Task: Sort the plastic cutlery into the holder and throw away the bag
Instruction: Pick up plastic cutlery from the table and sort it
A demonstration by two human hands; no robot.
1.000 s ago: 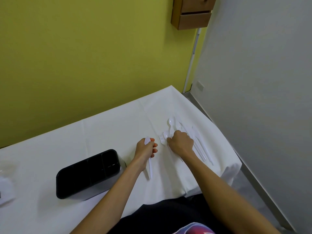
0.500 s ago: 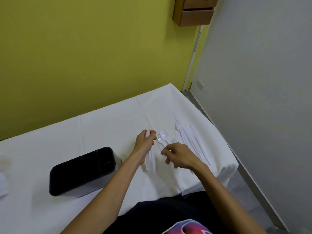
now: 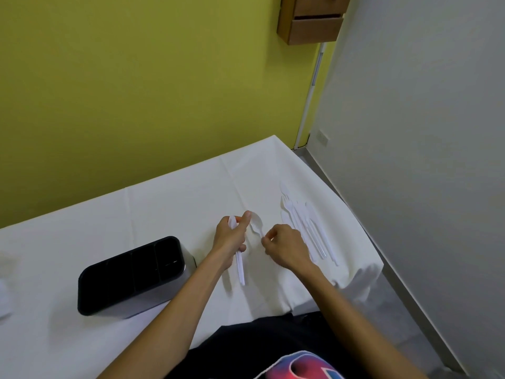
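My left hand point(image 3: 231, 237) is closed around white plastic cutlery point(image 3: 240, 265) whose handles stick out toward me. My right hand point(image 3: 285, 246) pinches the handle of a white plastic spoon point(image 3: 257, 224), bowl pointing away, right beside my left thumb. A pile of white cutlery point(image 3: 307, 228), forks and knives, lies on the white tablecloth to the right of my right hand. The black cutlery holder point(image 3: 131, 274) with several compartments stands on the table to the left of my left arm.
The table point(image 3: 164, 203) is covered in a white cloth; its right edge drops off just past the cutlery pile. A white object point(image 3: 4, 302) shows at the far left edge. A green wall is behind, a wooden drawer unit point(image 3: 311, 20) hangs above.
My right hand lifted a spoon out of the pile and brought it left, up to my left hand. My left hand keeps its hold on the cutlery.
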